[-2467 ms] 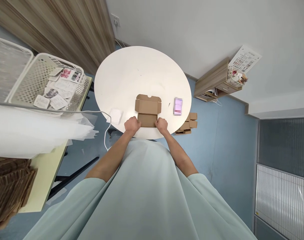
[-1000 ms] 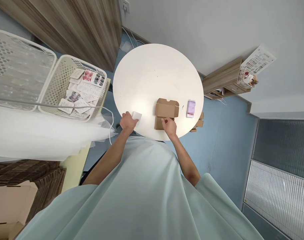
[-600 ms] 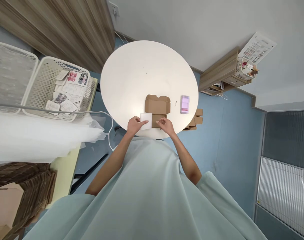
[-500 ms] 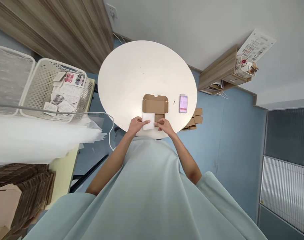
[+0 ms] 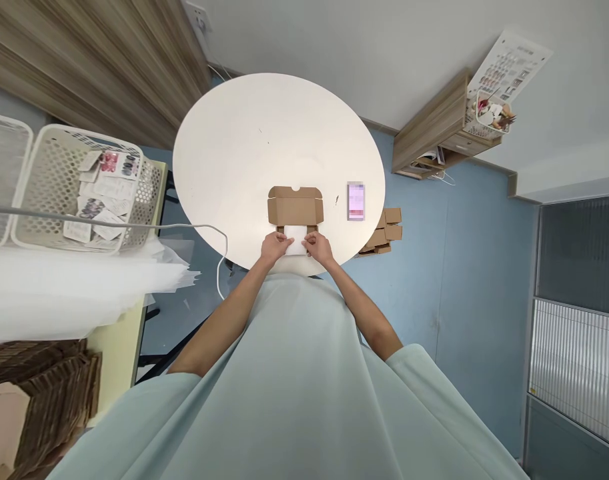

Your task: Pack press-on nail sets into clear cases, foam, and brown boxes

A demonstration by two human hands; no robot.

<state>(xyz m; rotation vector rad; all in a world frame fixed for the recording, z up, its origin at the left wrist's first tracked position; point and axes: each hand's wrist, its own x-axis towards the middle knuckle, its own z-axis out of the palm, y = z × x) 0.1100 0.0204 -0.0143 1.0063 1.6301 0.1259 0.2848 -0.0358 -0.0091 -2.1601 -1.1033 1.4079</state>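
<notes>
An opened brown cardboard box (image 5: 295,211) lies near the front edge of the round white table (image 5: 264,133), its lid folded back away from me. Over the middle of its tray part is a flat white square piece (image 5: 295,241), perhaps foam or wrapping; its exact kind does not show. My left hand (image 5: 275,247) pinches the left edge of this piece, thumb on top. On the opposite side my right hand (image 5: 318,247) grips the right edge between thumb and fingers. Both hands partly cover the tray's ends.
A phone (image 5: 355,201) lies on the table to the right. Small brown boxes (image 5: 384,233) are stacked beyond the right edge. At left are a white basket (image 5: 49,180) of cards, white sheets (image 5: 84,283), and flattened cardboard (image 5: 59,400). A white cable (image 5: 184,227) crosses the left side.
The white square piece has shifted from the box's left part to its middle, with both hands on it. The whole view has moved slightly.
</notes>
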